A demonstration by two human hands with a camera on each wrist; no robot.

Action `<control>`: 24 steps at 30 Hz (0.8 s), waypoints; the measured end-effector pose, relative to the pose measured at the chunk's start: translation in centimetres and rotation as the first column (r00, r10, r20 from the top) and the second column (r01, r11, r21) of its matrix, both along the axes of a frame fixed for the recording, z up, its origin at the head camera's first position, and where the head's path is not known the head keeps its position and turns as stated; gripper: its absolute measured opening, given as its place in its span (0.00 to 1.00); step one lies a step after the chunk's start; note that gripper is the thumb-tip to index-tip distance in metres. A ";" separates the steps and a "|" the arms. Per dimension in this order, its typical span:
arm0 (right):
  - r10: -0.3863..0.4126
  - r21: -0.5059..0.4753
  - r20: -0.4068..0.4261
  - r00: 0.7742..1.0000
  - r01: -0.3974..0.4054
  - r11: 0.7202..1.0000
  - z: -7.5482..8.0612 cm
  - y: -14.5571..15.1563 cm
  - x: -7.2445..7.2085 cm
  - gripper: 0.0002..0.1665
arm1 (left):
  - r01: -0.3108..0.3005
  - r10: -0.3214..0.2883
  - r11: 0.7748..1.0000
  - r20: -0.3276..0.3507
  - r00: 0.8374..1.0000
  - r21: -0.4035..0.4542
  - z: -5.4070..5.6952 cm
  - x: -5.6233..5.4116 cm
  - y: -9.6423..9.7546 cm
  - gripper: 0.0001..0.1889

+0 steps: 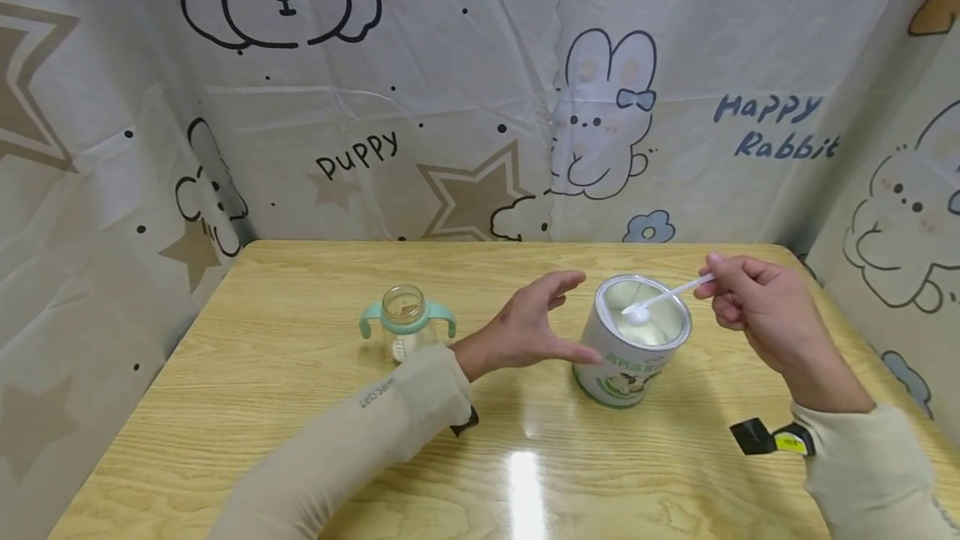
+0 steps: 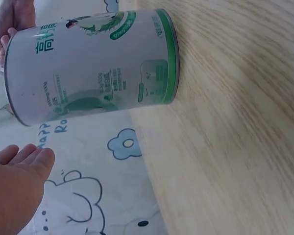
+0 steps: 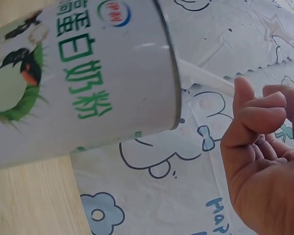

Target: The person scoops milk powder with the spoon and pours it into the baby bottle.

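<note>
A white milk powder can (image 1: 628, 365) with green print stands upright and uncovered on the table. My right hand (image 1: 768, 319) pinches the end of a long-handled white scoop (image 1: 678, 288), whose bowl is over the can's mouth. In the right wrist view the scoop handle (image 3: 206, 76) passes behind the can's rim. To the can's left, my left hand (image 1: 528, 323) is spread, its thumb close to the can's side; whether it touches, I cannot tell. Farther left stands an open baby bottle (image 1: 405, 315) with mint-green handles, its lower part partly hidden by my left sleeve.
The wood-grain table (image 1: 285, 340) reaches back to a printed cloth (image 1: 465, 107) that hangs behind it and along both sides. A bright light reflection lies on the tabletop near the front. Black bands sit at both wrists.
</note>
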State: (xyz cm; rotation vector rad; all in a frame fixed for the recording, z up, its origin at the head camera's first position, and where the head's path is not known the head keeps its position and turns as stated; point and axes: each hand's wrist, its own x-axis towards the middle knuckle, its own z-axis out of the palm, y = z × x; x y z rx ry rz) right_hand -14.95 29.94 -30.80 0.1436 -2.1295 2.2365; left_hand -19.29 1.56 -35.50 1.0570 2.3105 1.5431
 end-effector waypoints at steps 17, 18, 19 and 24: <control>-0.059 0.821 -0.141 0.988 0.150 0.550 1.2 -1.9 0.2 0.25 | 0.031 -0.031 1.000 0.006 0.999 -0.002 -0.1 -0.1 2.2 0.51; -0.052 0.838 -0.168 0.984 0.171 0.519 1.1 -2.1 0.2 0.24 | 0.036 -0.036 0.999 0.003 0.999 0.004 -0.1 -0.1 2.4 0.51; -0.043 0.849 -0.191 0.981 0.187 0.494 1.1 -2.3 0.2 0.23 | 0.038 -0.038 0.999 -0.002 0.999 0.005 -0.2 -0.1 2.5 0.50; 0.012 0.881 -0.275 0.961 0.248 0.402 1.1 -3.1 0.3 0.19 | 0.039 -0.039 0.999 -0.011 0.999 0.015 -0.3 -0.2 2.9 0.47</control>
